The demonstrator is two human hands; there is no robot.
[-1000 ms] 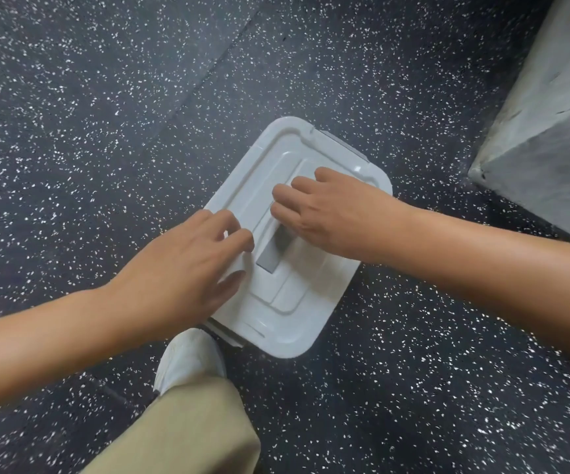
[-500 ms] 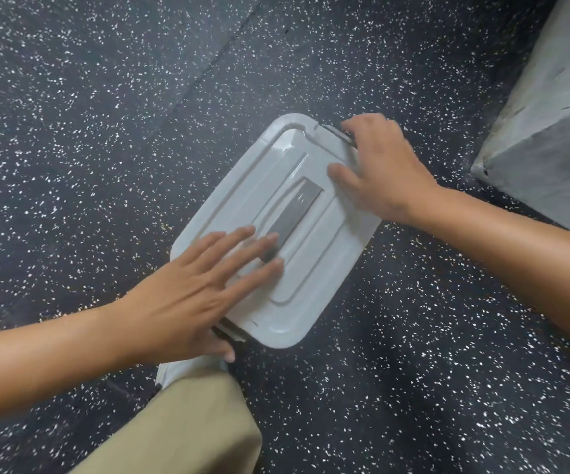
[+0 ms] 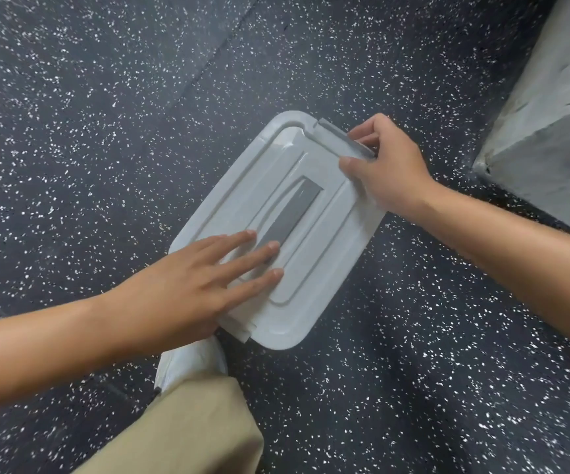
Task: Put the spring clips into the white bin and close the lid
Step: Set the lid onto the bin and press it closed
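The white bin's lid (image 3: 328, 254) lies flat over the bin on the dark speckled floor, with a grey handle strip (image 3: 293, 213) down its middle. My left hand (image 3: 187, 285) rests flat on the lid's near end, fingers spread, fingertips over the grey strip. My right hand (image 3: 386, 165) grips the grey latch (image 3: 345, 138) at the lid's far end, thumb on the lid's top and fingers curled under the latch. The bin's body and any spring clips are hidden beneath the lid.
A grey concrete block (image 3: 550, 114) stands at the upper right, close to the bin. My white shoe (image 3: 191, 364) and tan trouser leg (image 3: 191, 429) sit just below the bin's near edge. Dark speckled floor (image 3: 105, 131) surrounds everything.
My right hand moved from the lid's middle to the far end and closed on the latch. My left hand flattened on the lid. The bin turned slightly on the floor.
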